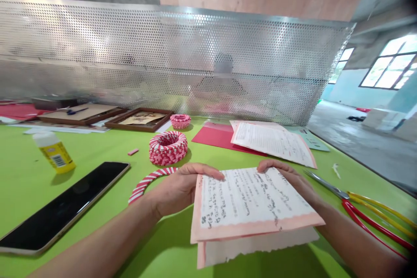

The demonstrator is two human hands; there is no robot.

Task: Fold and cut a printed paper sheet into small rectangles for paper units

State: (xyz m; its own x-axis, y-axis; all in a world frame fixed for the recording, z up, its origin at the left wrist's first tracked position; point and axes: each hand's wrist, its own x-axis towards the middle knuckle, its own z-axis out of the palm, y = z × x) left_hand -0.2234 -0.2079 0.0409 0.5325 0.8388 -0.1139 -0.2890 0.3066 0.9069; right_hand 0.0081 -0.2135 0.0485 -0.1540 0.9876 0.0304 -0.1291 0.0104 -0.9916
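Observation:
Both of my hands hold a folded sheet of paper [241, 204], printed, handwritten on and bordered in pink, above the green table. My left hand [182, 186] grips its left side, thumb on top. On the far right side, my right hand [286, 178] pinches the sheet with the thumb over it. The lower layer of the fold hangs below with a torn edge. Partly behind my left hand lies a red-and-white striped paper ring [146, 184]. Beyond it sits a woven paper basket [168, 147] in pink, red and white.
Scissors [345, 197] with red and yellow handles lie at right. More printed sheets [273, 141] rest on red paper [215, 137]. At left are a phone [68, 204] and a glue stick [54, 152]. A smaller woven basket [180, 121] and wooden frames [140, 119] stand before a perforated metal screen [146, 52].

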